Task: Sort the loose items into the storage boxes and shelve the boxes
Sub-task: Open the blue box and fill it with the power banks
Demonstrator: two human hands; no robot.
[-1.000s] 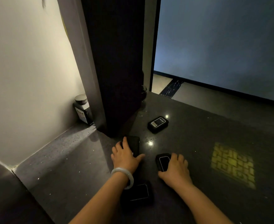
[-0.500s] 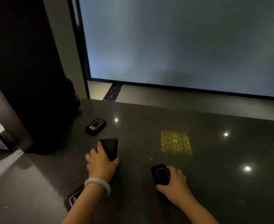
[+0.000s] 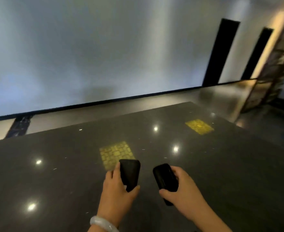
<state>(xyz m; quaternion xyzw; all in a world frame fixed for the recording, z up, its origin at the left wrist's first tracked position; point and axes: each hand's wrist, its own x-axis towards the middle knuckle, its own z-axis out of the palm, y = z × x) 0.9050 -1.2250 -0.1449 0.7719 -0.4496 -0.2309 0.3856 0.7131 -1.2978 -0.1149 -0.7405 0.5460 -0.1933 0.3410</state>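
My left hand (image 3: 117, 193), with a pale bangle on its wrist, grips a flat black rectangular case (image 3: 130, 173) by its near end and holds it above the dark polished counter (image 3: 54, 190). My right hand (image 3: 182, 190) holds a second black case (image 3: 166, 179) with rounded corners, thumb under it and fingers on its right side. The two cases sit side by side, a small gap apart. No storage box is in view.
Two yellow patterned patches (image 3: 116, 153) (image 3: 199, 126) and several bright light reflections lie on the counter. Beyond its far edge runs a lower floor strip and a large pale wall (image 3: 104, 56). A brown lattice frame (image 3: 275, 67) leans at the far right.
The view has swung right, away from the dark pillar and the third case on the counter. Both hands have lifted their black cases off the counter and brought them closer together.
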